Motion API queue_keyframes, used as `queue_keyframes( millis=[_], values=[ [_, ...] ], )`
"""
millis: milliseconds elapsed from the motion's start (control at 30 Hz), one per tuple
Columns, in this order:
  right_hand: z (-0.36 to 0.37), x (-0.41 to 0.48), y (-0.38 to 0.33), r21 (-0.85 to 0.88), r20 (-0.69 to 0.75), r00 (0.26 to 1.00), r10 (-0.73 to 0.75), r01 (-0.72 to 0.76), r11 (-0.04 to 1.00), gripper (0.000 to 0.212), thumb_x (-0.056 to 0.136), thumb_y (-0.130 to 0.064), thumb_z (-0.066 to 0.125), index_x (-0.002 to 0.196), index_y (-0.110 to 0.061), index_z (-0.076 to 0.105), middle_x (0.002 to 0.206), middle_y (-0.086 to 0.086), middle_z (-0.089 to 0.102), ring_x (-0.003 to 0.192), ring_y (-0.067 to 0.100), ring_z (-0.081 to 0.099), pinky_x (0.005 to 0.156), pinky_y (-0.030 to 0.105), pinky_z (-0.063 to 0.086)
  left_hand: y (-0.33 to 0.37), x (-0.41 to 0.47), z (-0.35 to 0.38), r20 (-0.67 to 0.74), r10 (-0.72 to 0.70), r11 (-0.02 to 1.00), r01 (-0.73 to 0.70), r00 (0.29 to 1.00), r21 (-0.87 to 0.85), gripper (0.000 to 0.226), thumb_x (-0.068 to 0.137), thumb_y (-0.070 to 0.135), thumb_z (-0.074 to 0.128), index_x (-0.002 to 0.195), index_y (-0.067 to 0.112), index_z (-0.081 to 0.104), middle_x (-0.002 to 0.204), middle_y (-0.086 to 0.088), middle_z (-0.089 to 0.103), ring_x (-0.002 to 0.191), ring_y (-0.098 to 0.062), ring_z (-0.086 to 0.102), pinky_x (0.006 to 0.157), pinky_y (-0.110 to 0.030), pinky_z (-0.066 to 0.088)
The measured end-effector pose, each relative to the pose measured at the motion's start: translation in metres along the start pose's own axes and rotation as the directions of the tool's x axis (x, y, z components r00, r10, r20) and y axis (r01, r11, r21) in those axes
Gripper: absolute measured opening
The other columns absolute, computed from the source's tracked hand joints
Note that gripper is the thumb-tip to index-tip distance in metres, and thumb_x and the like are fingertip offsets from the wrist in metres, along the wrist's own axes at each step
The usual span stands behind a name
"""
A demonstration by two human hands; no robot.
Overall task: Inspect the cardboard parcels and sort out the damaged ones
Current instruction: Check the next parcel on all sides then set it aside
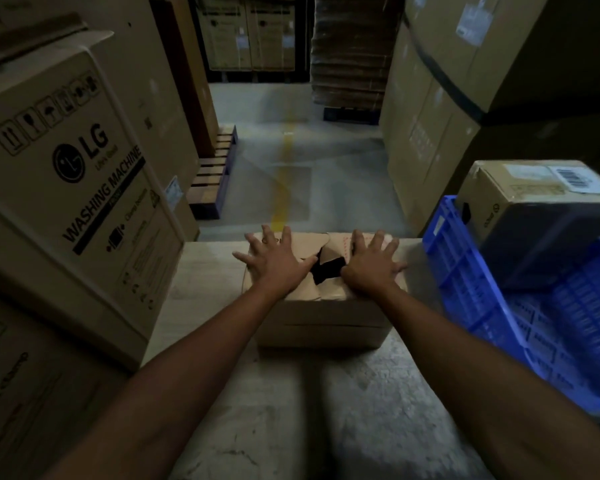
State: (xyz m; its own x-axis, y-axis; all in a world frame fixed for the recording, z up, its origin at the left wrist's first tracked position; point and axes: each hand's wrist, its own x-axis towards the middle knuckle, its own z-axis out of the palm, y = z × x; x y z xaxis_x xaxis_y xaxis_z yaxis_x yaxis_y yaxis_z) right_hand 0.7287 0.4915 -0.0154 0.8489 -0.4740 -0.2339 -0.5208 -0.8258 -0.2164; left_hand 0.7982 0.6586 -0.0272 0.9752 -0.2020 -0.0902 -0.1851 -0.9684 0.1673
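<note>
A small cardboard parcel point(323, 317) sits on a pale worktop point(208, 306) straight ahead of me. Its top is torn, with a dark ragged hole in the middle between my hands. My left hand point(276, 259) lies flat on the left part of the top, fingers spread. My right hand point(371, 263) presses flat on the right part, fingers spread too. Another cardboard parcel point(520, 206) with a barcode label stands tilted inside a blue plastic crate point(482, 299) at the right.
A large washing-machine carton point(70, 188) stands close on the left, over another carton point(32, 393). Tall cartons point(440, 109) line the right. Beyond the worktop a floor aisle with a yellow line point(283, 178) runs past a wooden pallet point(213, 171) towards stacked cardboard point(350, 50).
</note>
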Motion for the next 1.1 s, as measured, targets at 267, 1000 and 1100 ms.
queue_keyframes(
  millis=[267, 1000, 1100],
  values=[
    [-0.008, -0.011, 0.022, 0.227, -0.146, 0.989, -0.023, 0.056, 0.972, 0.059, 0.089, -0.078, 0.042, 0.126, -0.032, 0.051, 0.149, 0.013, 0.033, 0.132, 0.048, 0.034, 0.102, 0.060, 0.036, -0.002, -0.009, -0.012, -0.032, -0.127, 0.958, 0.115, 0.991, -0.264, 0.083, 0.085, 0.086, 0.026, 0.144, 0.031, 0.042, 0.158, -0.012, 0.019, 0.135, -0.042, 0.028, 0.104, -0.057, 0.031],
    [0.064, -0.086, 0.006, 0.546, -0.437, 0.876, 0.205, 0.077, 0.834, 0.031, 0.086, -0.045, 0.074, 0.091, -0.019, 0.059, 0.119, 0.010, 0.044, 0.113, 0.033, 0.037, 0.078, 0.038, 0.041, -0.069, -0.091, 0.038, -0.356, -0.343, 0.727, 0.005, 0.869, -0.686, 0.026, 0.089, 0.029, 0.071, 0.086, 0.012, 0.052, 0.117, -0.010, 0.035, 0.100, -0.019, 0.034, 0.081, -0.026, 0.035],
    [0.087, -0.099, 0.012, 0.511, -0.419, 0.879, 0.227, 0.022, 0.859, 0.031, 0.084, -0.044, 0.075, 0.091, -0.018, 0.061, 0.118, 0.011, 0.044, 0.111, 0.035, 0.039, 0.077, 0.035, 0.037, -0.082, -0.109, 0.061, -0.371, -0.318, 0.736, -0.019, 0.872, -0.677, 0.026, 0.085, 0.023, 0.075, 0.087, 0.012, 0.052, 0.113, -0.007, 0.034, 0.099, -0.021, 0.038, 0.084, -0.027, 0.037]
  ],
)
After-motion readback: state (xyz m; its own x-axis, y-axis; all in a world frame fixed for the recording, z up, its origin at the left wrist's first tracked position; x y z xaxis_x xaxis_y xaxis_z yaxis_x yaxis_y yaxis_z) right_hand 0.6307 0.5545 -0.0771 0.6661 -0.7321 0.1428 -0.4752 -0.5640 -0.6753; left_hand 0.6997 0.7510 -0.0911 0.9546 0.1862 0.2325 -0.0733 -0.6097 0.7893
